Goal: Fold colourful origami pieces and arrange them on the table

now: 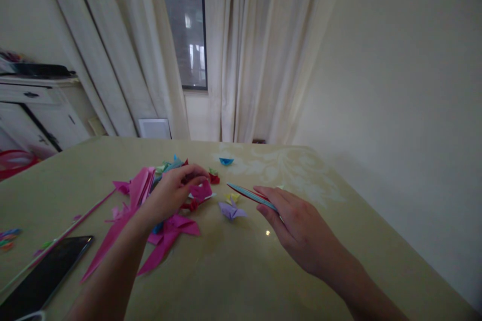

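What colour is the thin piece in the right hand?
The thin piece looks mostly light blue, with some red above; best in the head view.

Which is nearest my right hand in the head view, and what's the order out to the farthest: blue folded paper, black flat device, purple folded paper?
From the right hand:
1. Purple folded paper, just to its left.
2. Blue folded paper, to the left and farther back.
3. Black flat device, far left, low in the picture.
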Demonstrator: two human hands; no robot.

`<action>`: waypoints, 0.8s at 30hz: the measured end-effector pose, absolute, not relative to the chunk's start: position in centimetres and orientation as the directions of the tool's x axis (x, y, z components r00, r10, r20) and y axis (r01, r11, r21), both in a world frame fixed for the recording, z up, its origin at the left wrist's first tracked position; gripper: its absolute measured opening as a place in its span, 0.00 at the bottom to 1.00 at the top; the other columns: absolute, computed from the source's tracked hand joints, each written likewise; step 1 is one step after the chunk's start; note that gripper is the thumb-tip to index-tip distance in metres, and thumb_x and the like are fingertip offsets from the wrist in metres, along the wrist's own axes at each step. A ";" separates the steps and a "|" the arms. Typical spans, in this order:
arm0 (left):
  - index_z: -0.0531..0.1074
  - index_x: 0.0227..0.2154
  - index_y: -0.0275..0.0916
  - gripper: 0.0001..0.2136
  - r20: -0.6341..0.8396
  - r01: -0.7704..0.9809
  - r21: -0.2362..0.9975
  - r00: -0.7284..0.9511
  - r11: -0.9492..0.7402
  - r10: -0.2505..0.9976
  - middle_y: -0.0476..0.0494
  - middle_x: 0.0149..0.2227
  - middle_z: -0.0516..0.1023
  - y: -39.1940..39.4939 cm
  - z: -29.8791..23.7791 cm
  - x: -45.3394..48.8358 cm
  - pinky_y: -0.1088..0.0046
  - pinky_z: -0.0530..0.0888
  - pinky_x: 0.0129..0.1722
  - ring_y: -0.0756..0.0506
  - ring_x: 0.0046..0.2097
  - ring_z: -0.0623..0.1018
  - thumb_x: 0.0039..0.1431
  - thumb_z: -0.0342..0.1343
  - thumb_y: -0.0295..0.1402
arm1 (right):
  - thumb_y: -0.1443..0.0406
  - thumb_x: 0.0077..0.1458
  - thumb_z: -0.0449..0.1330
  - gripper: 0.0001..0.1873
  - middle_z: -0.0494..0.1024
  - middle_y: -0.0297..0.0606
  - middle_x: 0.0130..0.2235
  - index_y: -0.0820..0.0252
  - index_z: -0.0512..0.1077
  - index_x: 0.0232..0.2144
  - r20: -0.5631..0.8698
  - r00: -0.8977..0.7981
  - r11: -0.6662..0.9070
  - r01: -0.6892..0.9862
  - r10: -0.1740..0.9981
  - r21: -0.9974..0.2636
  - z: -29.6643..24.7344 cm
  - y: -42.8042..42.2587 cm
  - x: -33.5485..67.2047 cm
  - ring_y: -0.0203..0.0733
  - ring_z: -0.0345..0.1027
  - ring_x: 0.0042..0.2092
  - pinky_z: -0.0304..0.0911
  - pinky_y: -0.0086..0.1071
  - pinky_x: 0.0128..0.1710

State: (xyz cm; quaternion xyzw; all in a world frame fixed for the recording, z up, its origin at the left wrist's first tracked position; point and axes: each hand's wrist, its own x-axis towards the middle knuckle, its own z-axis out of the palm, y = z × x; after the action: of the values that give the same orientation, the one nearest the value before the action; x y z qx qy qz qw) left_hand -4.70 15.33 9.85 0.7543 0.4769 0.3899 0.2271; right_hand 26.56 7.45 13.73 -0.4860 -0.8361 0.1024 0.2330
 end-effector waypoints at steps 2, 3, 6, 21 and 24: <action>0.80 0.43 0.40 0.13 0.357 0.611 0.694 0.167 -0.380 0.919 0.43 0.41 0.86 15.7 9.7 -5.1 0.68 0.77 0.40 0.41 0.41 0.83 0.66 0.53 0.39 | 0.56 0.76 0.50 0.20 0.82 0.45 0.55 0.56 0.73 0.60 0.288 -0.422 0.508 0.765 0.860 -0.397 13.6 7.4 26.6 0.53 0.78 0.53 0.72 0.48 0.54; 0.80 0.46 0.39 0.15 0.339 0.657 0.673 0.134 -0.339 0.931 0.42 0.42 0.86 15.9 9.6 -5.4 0.68 0.77 0.38 0.41 0.40 0.83 0.66 0.51 0.38 | 0.55 0.76 0.50 0.20 0.82 0.45 0.55 0.56 0.73 0.60 0.290 -0.423 0.510 0.766 0.858 -0.392 13.6 7.4 26.6 0.53 0.78 0.53 0.72 0.48 0.54; 0.75 0.55 0.37 0.21 0.263 0.775 0.574 0.133 -0.266 0.956 0.38 0.49 0.85 16.7 9.0 -5.8 0.67 0.78 0.40 0.40 0.45 0.84 0.69 0.44 0.39 | 0.55 0.76 0.49 0.21 0.82 0.46 0.55 0.56 0.73 0.60 0.287 -0.429 0.513 0.767 0.857 -0.385 13.4 7.4 26.7 0.53 0.78 0.53 0.72 0.48 0.54; 0.80 0.37 0.39 0.06 0.050 0.948 0.183 0.257 -0.262 0.965 0.34 0.43 0.85 16.3 7.1 -5.1 0.59 0.74 0.49 0.32 0.49 0.82 0.60 0.58 0.30 | 0.55 0.76 0.49 0.21 0.83 0.45 0.52 0.56 0.74 0.58 0.265 -0.432 0.505 0.776 0.862 -0.377 13.6 7.4 26.7 0.52 0.78 0.51 0.72 0.46 0.52; 0.80 0.46 0.42 0.12 0.155 0.915 0.262 0.273 -0.306 0.950 0.37 0.46 0.85 16.0 8.8 -5.1 0.61 0.75 0.50 0.35 0.49 0.83 0.63 0.56 0.33 | 0.56 0.76 0.50 0.20 0.83 0.45 0.52 0.56 0.75 0.58 0.268 -0.429 0.504 0.777 0.862 -0.378 13.6 7.4 26.7 0.52 0.78 0.51 0.71 0.45 0.52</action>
State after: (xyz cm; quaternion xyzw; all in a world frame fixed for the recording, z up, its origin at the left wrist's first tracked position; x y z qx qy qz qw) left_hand -5.14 15.95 8.78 0.7955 0.5861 0.1416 0.0602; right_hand 26.69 7.41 13.60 -0.4880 -0.8396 0.0987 0.2171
